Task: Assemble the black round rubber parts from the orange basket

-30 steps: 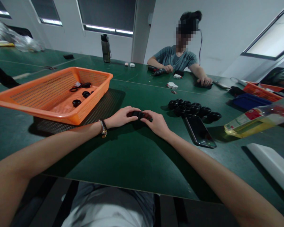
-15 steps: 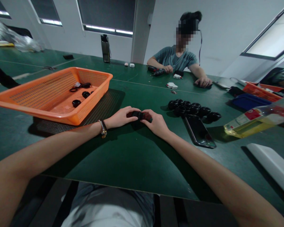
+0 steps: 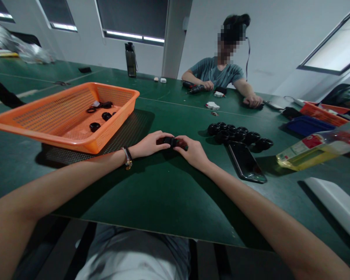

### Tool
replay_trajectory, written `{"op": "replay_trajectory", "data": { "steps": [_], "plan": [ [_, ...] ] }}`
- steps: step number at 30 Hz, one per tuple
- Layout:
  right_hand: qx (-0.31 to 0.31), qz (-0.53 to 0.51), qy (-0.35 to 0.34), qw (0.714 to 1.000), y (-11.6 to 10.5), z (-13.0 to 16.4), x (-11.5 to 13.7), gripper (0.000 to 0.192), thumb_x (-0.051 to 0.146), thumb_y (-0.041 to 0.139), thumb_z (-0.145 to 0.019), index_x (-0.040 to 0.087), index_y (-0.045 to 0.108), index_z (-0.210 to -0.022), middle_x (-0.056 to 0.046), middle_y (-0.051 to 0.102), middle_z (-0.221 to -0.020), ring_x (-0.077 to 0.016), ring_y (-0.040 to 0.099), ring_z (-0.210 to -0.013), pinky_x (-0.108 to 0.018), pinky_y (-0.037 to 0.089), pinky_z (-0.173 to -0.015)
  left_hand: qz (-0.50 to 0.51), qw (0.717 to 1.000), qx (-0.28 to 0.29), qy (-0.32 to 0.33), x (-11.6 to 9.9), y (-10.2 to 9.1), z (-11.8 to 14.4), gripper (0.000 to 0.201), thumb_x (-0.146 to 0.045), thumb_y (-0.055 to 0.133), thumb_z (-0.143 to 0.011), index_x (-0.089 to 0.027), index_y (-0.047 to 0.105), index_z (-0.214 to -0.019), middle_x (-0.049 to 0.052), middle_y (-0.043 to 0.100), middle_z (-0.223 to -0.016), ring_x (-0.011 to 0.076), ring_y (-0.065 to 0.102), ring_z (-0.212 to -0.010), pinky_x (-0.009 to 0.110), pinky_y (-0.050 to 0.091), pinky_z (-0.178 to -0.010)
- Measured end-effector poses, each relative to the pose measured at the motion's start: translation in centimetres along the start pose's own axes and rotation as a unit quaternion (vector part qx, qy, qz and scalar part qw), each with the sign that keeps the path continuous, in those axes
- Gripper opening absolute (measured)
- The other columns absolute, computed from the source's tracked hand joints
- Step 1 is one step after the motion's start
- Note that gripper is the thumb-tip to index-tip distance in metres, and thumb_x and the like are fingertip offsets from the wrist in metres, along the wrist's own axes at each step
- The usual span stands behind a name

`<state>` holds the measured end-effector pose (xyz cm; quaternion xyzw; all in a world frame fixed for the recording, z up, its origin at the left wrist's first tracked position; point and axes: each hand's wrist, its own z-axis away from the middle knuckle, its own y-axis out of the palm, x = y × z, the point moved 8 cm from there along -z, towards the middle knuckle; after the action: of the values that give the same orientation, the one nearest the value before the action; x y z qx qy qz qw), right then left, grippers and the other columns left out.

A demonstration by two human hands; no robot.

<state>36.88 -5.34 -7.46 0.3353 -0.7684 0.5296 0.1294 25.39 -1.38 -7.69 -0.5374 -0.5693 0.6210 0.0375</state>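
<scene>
Together at mid-table: left hand (image 3: 149, 144) and right hand (image 3: 193, 152), fingertips meeting over a small black part (image 3: 171, 141) with a green bit at its right end. Both hands curled narrow, fingers closed round that part from either side, pinning it low on the green table (image 3: 151, 194). Exact shape of the part hidden by the fingers. Bracelet (image 3: 127, 157) at the left wrist.

Just right of the right hand, a dark phone (image 3: 246, 160) lying flat, screen up. Behind the phone and touching its far end, a cluster of black ring-shaped parts (image 3: 238, 135), packed close together. Farther right, a clear bottle of yellow liquid (image 3: 317, 149) lying on its side, and near it a white flat object (image 3: 335, 204) at the table's edge.

Left of the left hand, well apart, an orange mesh basket (image 3: 58, 116) tilted up on a black mat (image 3: 125, 134), holding a few black rings (image 3: 100, 116) toward its far corner.

Across the table, another person in a grey-green shirt (image 3: 217, 72), hands down on the table beside a dark tool (image 3: 196, 89); small white pieces (image 3: 212, 105) lying between there and the black cluster. Dark water bottle (image 3: 130, 60) standing upright at the far side. At far right, a blue tray (image 3: 306, 125) and another orange tray (image 3: 322, 111).
</scene>
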Motion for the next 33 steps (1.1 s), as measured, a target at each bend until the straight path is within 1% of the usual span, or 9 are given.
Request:
{"op": "replay_trajectory", "data": {
  "steps": [10,16,19,23,27,33],
  "plan": [
    [0.001,0.018,-0.003,1.0,0.02,-0.07,-0.07,0.024,0.018,0.061,-0.075,0.018,0.061,-0.099,-0.005,0.068,-0.084,-0.0176,0.062,-0.074,-0.033,0.049,-0.07,-0.01,1.0,-0.001,0.005,0.16,-0.01,-0.05,0.036,-0.031,0.054,-0.081,-0.019,0.054,-0.115,0.006,0.057,-0.103,0.0183,0.054,-0.096,0.033,0.041,-0.087],
    [-0.003,0.005,-0.012,1.0,-0.09,0.04,0.17,0.027,0.015,0.062,-0.072,0.018,0.06,-0.099,-0.004,0.067,-0.082,-0.0173,0.062,-0.073,-0.033,0.049,-0.071,-0.014,1.0,-0.001,0.004,0.07,0.0,-0.06,0.036,-0.031,0.054,-0.081,-0.018,0.054,-0.115,0.006,0.057,-0.101,0.0185,0.054,-0.094,0.033,0.041,-0.086],
    [-0.003,-0.004,-0.004,1.0,-0.05,0.04,0.0,0.03,0.014,0.062,-0.071,0.018,0.058,-0.1,-0.003,0.067,-0.081,-0.0172,0.063,-0.073,-0.033,0.049,-0.071,-0.018,1.0,-0.002,0.006,0.02,0.01,-0.05,0.036,-0.031,0.054,-0.081,-0.019,0.054,-0.115,0.006,0.058,-0.1,0.0182,0.054,-0.093,0.033,0.042,-0.085],
    [-0.005,-0.009,0.0,1.0,-0.02,-0.02,-0.09,0.027,0.013,0.062,-0.071,0.019,0.058,-0.097,-0.003,0.066,-0.079,-0.0169,0.063,-0.073,-0.033,0.049,-0.071,-0.018,1.0,-0.002,0.006,0.06,-0.01,-0.04,0.036,-0.031,0.054,-0.081,-0.019,0.054,-0.115,0.006,0.058,-0.101,0.0185,0.054,-0.094,0.033,0.041,-0.086],
    [-0.005,-0.018,-0.001,1.0,-0.01,-0.04,0.0,0.026,0.013,0.061,-0.071,0.019,0.059,-0.096,-0.003,0.067,-0.081,-0.0166,0.063,-0.073,-0.033,0.05,-0.072,-0.014,1.0,-0.002,0.007,0.16,0.03,-0.04,0.036,-0.031,0.054,-0.081,-0.019,0.054,-0.115,0.006,0.057,-0.102,0.0186,0.054,-0.095,0.033,0.041,-0.087],
    [0.005,-0.013,0.016,1.0,0.03,-0.02,-0.06,0.027,0.013,0.062,-0.072,0.018,0.059,-0.098,-0.005,0.068,-0.084,-0.0177,0.064,-0.076,-0.034,0.05,-0.074,-0.012,1.0,-0.001,0.006,0.23,0.1,-0.07,0.037,-0.031,0.054,-0.081,-0.017,0.054,-0.116,0.007,0.057,-0.102,0.0189,0.054,-0.095,0.033,0.041,-0.087]
  ]
}}
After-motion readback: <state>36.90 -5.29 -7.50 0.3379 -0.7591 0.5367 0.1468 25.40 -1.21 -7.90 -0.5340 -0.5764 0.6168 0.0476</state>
